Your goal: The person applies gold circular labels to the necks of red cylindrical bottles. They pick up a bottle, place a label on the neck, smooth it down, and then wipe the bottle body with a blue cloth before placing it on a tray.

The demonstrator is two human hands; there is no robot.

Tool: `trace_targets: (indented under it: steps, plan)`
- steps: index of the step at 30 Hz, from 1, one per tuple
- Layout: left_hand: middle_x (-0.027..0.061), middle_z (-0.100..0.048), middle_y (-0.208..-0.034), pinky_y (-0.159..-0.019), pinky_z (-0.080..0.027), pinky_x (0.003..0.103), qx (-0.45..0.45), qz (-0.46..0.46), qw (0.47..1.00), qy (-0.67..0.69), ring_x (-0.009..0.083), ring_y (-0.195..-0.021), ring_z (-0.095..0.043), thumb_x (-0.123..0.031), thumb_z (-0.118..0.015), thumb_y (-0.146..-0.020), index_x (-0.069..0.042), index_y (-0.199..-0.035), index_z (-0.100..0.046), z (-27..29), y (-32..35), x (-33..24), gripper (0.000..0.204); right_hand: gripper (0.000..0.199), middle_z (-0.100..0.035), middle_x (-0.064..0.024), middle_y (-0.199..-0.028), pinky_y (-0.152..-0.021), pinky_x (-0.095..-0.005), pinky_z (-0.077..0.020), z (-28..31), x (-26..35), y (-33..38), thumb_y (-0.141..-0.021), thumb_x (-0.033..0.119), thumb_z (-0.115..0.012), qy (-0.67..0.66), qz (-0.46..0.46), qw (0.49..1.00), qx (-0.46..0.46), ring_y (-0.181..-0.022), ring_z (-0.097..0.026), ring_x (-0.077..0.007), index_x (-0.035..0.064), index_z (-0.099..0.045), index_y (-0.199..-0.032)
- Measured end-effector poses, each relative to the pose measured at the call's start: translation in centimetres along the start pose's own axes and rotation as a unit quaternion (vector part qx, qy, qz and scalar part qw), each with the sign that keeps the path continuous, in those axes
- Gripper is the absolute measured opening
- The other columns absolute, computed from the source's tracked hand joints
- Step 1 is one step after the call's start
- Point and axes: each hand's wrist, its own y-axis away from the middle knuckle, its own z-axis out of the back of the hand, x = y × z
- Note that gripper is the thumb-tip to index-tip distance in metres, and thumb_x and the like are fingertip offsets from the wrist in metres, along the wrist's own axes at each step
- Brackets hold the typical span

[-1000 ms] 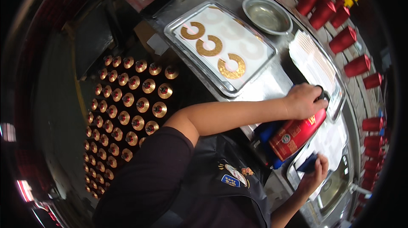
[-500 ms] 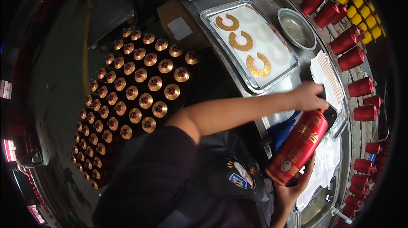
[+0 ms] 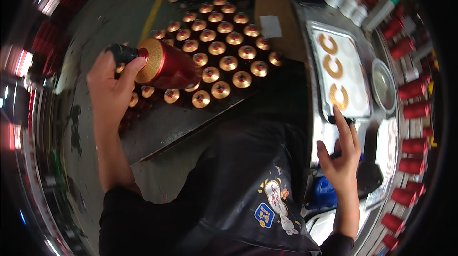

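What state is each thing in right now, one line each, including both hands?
Left hand: closed around the red bottle's black neck.
Red bottle: held tilted above the bottles on the floor.
Floor bottles: upright, in rows.
Right hand: open, fingers spread, at the metal tray's edge.
Metal tray: flat, carrying three gold rings.

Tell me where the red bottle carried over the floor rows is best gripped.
At its neck end, as the left hand grips it now: fingers wrap the dark cap and gold shoulder of the red bottle. It lies on its side, cap toward that hand, so coming from the cap end suits it; the wide body probably overfills one hand.
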Motion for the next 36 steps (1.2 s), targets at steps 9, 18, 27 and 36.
trace_targets:
  steps: [9, 18, 27, 36]
  plan:
    - [0.0213, -0.06, -0.081, -0.069, -0.047, 0.053, -0.002, 0.166, 0.957, -0.239, 0.0452, -0.081, -0.06, -0.018, -0.075, -0.083, 0.001, -0.082, -0.057, -6.5, 17.1, 20.1, 0.026, 0.071, -0.066, -0.0107, -0.11, -0.048, -0.0219, -0.0298, -1.1, -2.5, 1.9, -0.08, -0.002, -0.068, -0.049, -0.13, 0.99, 0.002, -0.058, -0.037, -0.0067, 0.0069, -0.052, -0.149]
    - [0.0181, -0.06, -0.082, -0.069, -0.048, 0.052, 0.039, 0.18, 0.975, -0.122, 0.0423, -0.08, -0.059, -0.019, -0.077, -0.081, -0.002, -0.078, -0.057, -16.4, 25.6, 20.9, 0.027, 0.07, -0.066, -0.011, -0.113, -0.054, -0.0226, -0.0352, -2.0, -2.4, 0.5, -0.081, -0.001, -0.068, -0.015, -0.157, 0.988, 0.008, -0.066, -0.043, -0.0084, 0.0099, -0.053, -0.149]
    - [0.0166, -0.062, -0.09, -0.073, -0.05, 0.05, 0.096, 0.119, 0.983, -0.102, 0.0396, -0.086, -0.06, -0.016, -0.076, -0.08, -0.004, -0.083, -0.061, -19.7, 27.4, 20.6, 0.019, 0.067, -0.068, -0.0113, -0.111, -0.052, -0.0232, -0.0365, -1.8, -0.5, 0.9, -0.083, -0.001, -0.068, 0.017, -0.166, 0.986, 0.022, -0.059, -0.041, -0.0078, 0.0075, -0.054, -0.147]
    - [0.0218, -0.067, -0.11, -0.089, -0.051, 0.048, 0.239, 0.128, 0.958, -0.096, 0.0419, -0.1, -0.062, -0.016, -0.075, -0.085, 0.001, -0.101, -0.067, -17.7, 25.7, 21.7, 0.025, 0.068, -0.067, -0.0157, -0.111, -0.061, -0.0342, -0.0526, 1.2, -0.3, 4.5, -0.085, 0.011, -0.076, -0.082, -0.185, 0.979, 0.038, -0.064, -0.062, -0.021, 0.0107, -0.051, -0.148]
